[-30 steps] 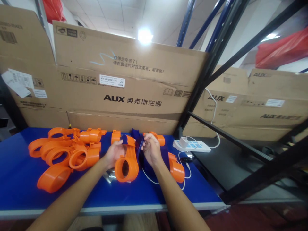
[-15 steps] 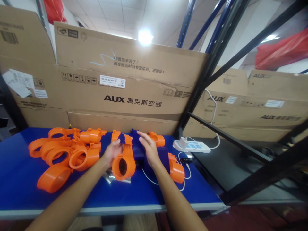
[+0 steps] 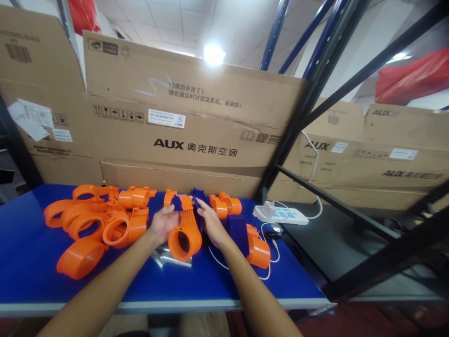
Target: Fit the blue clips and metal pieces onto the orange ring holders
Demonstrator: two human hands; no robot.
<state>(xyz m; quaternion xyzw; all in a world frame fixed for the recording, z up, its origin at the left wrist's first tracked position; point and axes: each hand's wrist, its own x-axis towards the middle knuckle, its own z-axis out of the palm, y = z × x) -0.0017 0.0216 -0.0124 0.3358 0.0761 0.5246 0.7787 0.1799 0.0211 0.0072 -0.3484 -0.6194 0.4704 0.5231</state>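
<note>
My left hand (image 3: 164, 224) holds an orange plastic ring part (image 3: 184, 238) by its upper end, its round opening hanging down toward me. A small dark blue piece (image 3: 177, 203) sits at the top of that part, by my left fingertips. Just to the right, my right hand (image 3: 212, 224) is closed on a dark blue plastic part (image 3: 198, 201), its thumb and fingers partly covering it. The two parts are close together; whether they touch I cannot tell. Beneath my left hand lie silvery metal strips (image 3: 175, 259).
Several orange ring parts (image 3: 82, 257) are heaped on the blue table (image 3: 28, 281) at left. More orange parts (image 3: 258, 252) and a dark blue block (image 3: 238, 234) stand at right. A white power strip (image 3: 280, 215) with cables lies near the rack post. Cardboard boxes (image 3: 133, 135) wall the back.
My right hand has gone from outstretched fingers to gripping the dark blue part, drawing it toward the orange one. The orange ring part has shifted slightly right.
</note>
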